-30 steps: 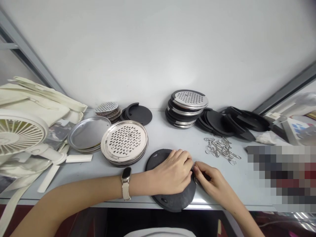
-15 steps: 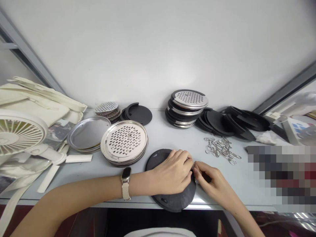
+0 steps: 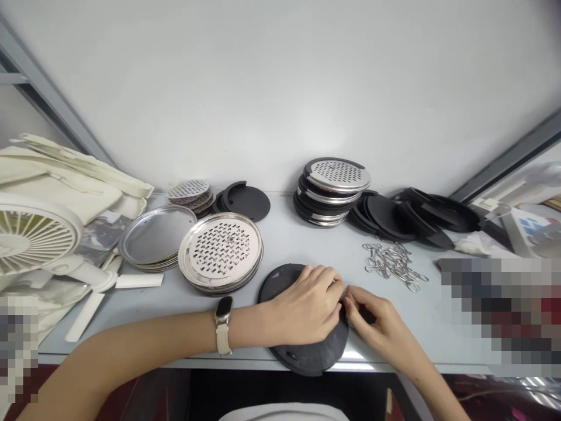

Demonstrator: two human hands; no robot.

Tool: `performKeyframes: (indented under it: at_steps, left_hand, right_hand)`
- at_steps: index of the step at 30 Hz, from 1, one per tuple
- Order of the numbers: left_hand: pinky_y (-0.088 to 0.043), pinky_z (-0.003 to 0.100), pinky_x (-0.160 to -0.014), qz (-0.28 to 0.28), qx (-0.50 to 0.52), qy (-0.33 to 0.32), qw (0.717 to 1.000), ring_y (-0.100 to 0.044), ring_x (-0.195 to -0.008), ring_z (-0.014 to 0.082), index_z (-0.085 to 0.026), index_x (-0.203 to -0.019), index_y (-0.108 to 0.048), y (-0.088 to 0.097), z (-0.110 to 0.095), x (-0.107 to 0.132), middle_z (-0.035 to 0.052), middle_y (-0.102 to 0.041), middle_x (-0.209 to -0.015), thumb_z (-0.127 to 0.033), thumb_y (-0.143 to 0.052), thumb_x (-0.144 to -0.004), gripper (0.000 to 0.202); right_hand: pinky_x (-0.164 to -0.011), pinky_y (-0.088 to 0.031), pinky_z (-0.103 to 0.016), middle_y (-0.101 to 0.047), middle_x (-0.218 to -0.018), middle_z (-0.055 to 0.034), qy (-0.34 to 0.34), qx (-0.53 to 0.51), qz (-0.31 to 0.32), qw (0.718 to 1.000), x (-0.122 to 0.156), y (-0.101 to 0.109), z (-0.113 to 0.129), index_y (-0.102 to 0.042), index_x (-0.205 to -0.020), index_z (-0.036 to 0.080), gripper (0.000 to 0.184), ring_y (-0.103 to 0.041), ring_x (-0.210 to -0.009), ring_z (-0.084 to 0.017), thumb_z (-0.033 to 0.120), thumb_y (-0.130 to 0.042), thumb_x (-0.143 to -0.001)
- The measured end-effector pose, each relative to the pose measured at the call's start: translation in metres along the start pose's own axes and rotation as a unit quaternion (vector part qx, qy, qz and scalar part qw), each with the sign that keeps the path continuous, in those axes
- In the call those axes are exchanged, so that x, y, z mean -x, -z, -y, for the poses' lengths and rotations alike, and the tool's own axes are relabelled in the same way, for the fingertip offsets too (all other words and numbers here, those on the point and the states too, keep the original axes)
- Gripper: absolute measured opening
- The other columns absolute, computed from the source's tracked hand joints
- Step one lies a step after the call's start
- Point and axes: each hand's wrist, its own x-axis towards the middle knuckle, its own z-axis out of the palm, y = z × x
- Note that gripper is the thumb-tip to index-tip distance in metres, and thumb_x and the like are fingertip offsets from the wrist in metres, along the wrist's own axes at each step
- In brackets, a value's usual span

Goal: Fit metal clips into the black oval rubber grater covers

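In front of me at the table's near edge lies a round black plastic disc (image 3: 307,356). My left hand (image 3: 307,304), with a watch on its wrist, lies across the disc, its fingers curled over at the right rim. My right hand (image 3: 372,316) is closed in a pinch at that same rim, close to the left fingertips. A small shiny bit of metal wire (image 3: 343,297) shows between the two hands; most of it is hidden by fingers. Right of the hands sits a loose pile of bent metal wire hooks (image 3: 392,263).
Left of the disc are stacked perforated steel grater plates (image 3: 223,251) and plain metal plates (image 3: 158,237). Behind stands a stack of black-rimmed graters (image 3: 331,196), with black discs (image 3: 390,216) beside it. A white fan (image 3: 35,240) and cream bag (image 3: 56,181) occupy the left.
Both hands and the disc stay in nearly the same place. The right fingers shift only very slightly at the rim.
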Motion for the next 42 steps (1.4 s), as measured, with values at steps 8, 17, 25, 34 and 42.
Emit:
performKeyframes:
  at_steps: [8, 17, 25, 34, 42]
  left_hand:
    - [-0.04, 0.037, -0.09, 0.002, -0.009, -0.005, 1.0, -0.047, -0.099, 0.0226, -0.012, -0.102, -0.049, 0.0009, -0.0002, 0.0001, 0.0112, -0.052, -0.101, -0.014, -0.041, -0.09, 0.015]
    - [-0.04, 0.037, -0.09, 0.002, -0.013, -0.006, 1.0, -0.048, -0.099, 0.0227, -0.011, -0.103, -0.049, -0.0003, -0.0002, 0.0002, 0.0112, -0.052, -0.102, -0.014, -0.041, -0.09, 0.015]
    - [-0.04, 0.037, -0.09, -0.001, -0.015, -0.004, 1.0, -0.048, -0.099, 0.0228, -0.011, -0.104, -0.05, -0.0004, -0.0002, 0.0003, 0.0115, -0.052, -0.101, -0.016, -0.041, -0.091, 0.016]
    - [-0.04, 0.036, -0.086, 0.02, -0.062, -0.015, 0.998, -0.048, -0.094, 0.0225, -0.012, -0.095, -0.051, 0.0033, 0.0026, 0.0005, 0.0103, -0.051, -0.096, -0.011, -0.037, -0.091, 0.014]
    - [-0.043, 0.036, -0.086, -0.017, -0.022, 0.038, 0.999, -0.048, -0.091, 0.0218, -0.014, -0.099, -0.047, -0.0011, 0.0017, 0.0005, 0.0084, -0.05, -0.096, -0.016, -0.041, -0.09, 0.011]
  right_hand:
    - [-0.051, -0.033, -0.022, -0.037, -0.059, 0.0046, -0.002, -0.002, -0.001, 1.0, -0.0002, -0.0018, -0.0011, -0.032, -0.064, 0.022, 0.031, -0.038, -0.055, -0.012, 0.029, -0.04, -0.093]
    - [-0.05, -0.032, -0.022, -0.034, -0.059, 0.0049, -0.008, -0.019, 0.001, 1.0, -0.0005, -0.0008, -0.0002, -0.033, -0.064, 0.021, 0.031, -0.035, -0.055, -0.011, 0.028, -0.04, -0.093]
    - [-0.052, -0.032, -0.022, -0.033, -0.061, 0.0047, -0.029, -0.048, 0.029, 0.998, -0.0016, -0.0007, -0.0048, -0.033, -0.065, 0.021, 0.033, -0.035, -0.057, -0.012, 0.034, -0.037, -0.095]
    - [-0.052, -0.032, -0.022, -0.031, -0.06, 0.0048, -0.036, -0.063, 0.023, 0.997, -0.0022, 0.0027, -0.0032, -0.03, -0.063, 0.022, 0.038, -0.035, -0.055, -0.012, 0.038, -0.035, -0.096]
    - [-0.055, -0.032, -0.023, -0.033, -0.063, 0.0046, -0.05, -0.075, 0.026, 0.996, -0.0019, 0.0006, -0.0044, -0.035, -0.068, 0.021, 0.036, -0.036, -0.059, -0.013, 0.039, -0.035, -0.098]
